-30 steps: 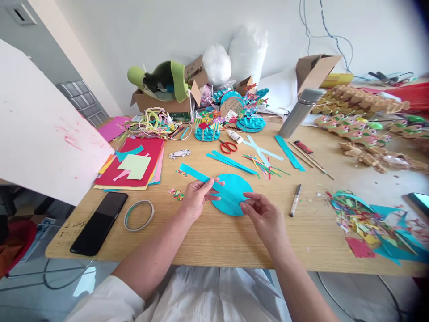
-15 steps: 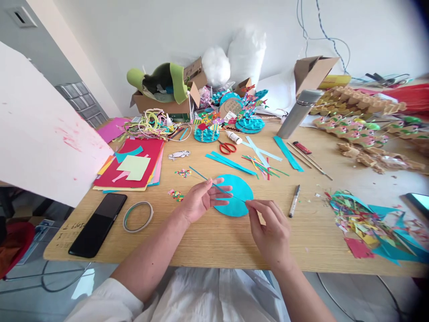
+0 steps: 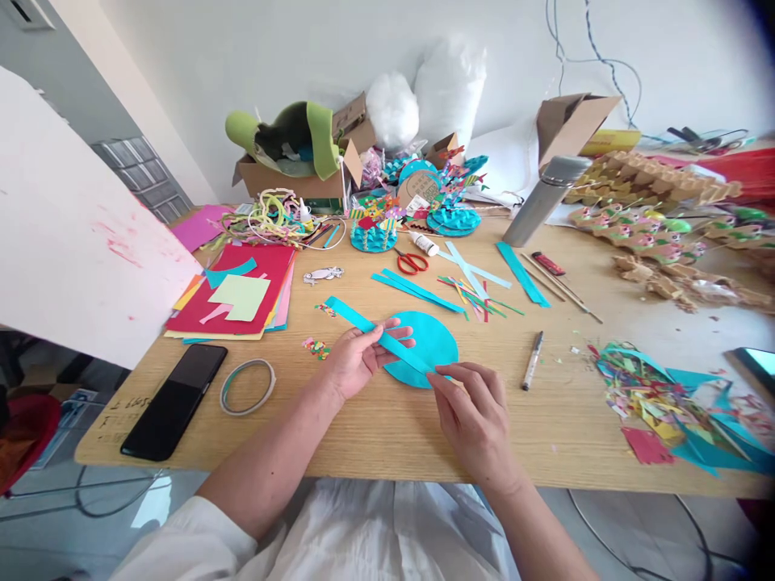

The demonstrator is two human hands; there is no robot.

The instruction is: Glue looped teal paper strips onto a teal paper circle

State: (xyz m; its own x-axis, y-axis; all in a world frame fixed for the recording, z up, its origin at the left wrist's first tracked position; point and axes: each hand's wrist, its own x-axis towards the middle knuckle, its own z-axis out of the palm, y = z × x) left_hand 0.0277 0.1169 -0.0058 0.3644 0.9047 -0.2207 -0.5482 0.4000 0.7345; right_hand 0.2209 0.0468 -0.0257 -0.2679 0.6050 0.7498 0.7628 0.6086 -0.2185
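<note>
Bridging left fingers [image 3: 371, 335], right fingers [image 3: 449, 372], blue strip [image 3: 397, 347]

Blue disc [image 3: 436, 335] partly hidden behind the blue strip [image 3: 354, 316], left hand [image 3: 357, 359] and right hand [image 3: 475, 403] — white board [image 3: 78, 226] and red chair [image 3: 45, 436] cut off at left, dark-framed screen [image 3: 760, 363] at right, handwriting [image 3: 130, 410] too small to read

Bright, diffuse light falls across the table [image 3: 575, 420] and wall [image 3: 303, 48], its source unseen; pale glare washes the tabletop at right; a white patch gleams on the floor [image 3: 154, 502]; detail softens toward the stretched edges; darkness rounds the upper right corner.
</note>
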